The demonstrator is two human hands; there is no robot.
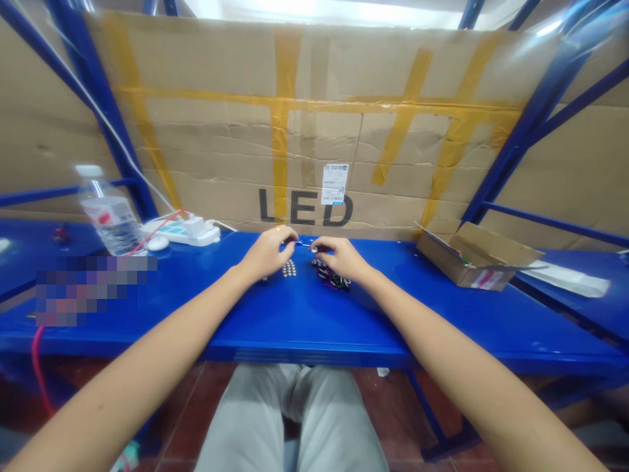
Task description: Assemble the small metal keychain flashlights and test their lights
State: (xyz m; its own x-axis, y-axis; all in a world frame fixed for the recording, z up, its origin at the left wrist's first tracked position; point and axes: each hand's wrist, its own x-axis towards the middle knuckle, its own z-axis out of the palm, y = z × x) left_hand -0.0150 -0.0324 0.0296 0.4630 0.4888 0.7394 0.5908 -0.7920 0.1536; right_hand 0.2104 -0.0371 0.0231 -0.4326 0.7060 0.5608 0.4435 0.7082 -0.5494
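Note:
Above the blue table (pixel 304 321), my left hand (pixel 269 252) is closed in a pinch at one end of a thin, shiny piece (pixel 303 244). Its kind is too small to tell. Facing it, my right hand (pixel 341 257) pinches a small round silvery piece (pixel 313 249) at the other end; whether the two pieces are joined I cannot tell. Just below my left fingers, several small round metal pieces (pixel 289 268) lie in rows. A dark pile of thin looped items (pixel 333 276), with purple and green among them, rests beneath my right hand.
A cardboard box with open flaps (pixel 466 259) stands at the right. On the left are a water bottle (pixel 109 213), a white power strip (pixel 189 229) and a blurred-out patch (pixel 88 288). A large taped cardboard sheet (pixel 221 151) rises behind the table.

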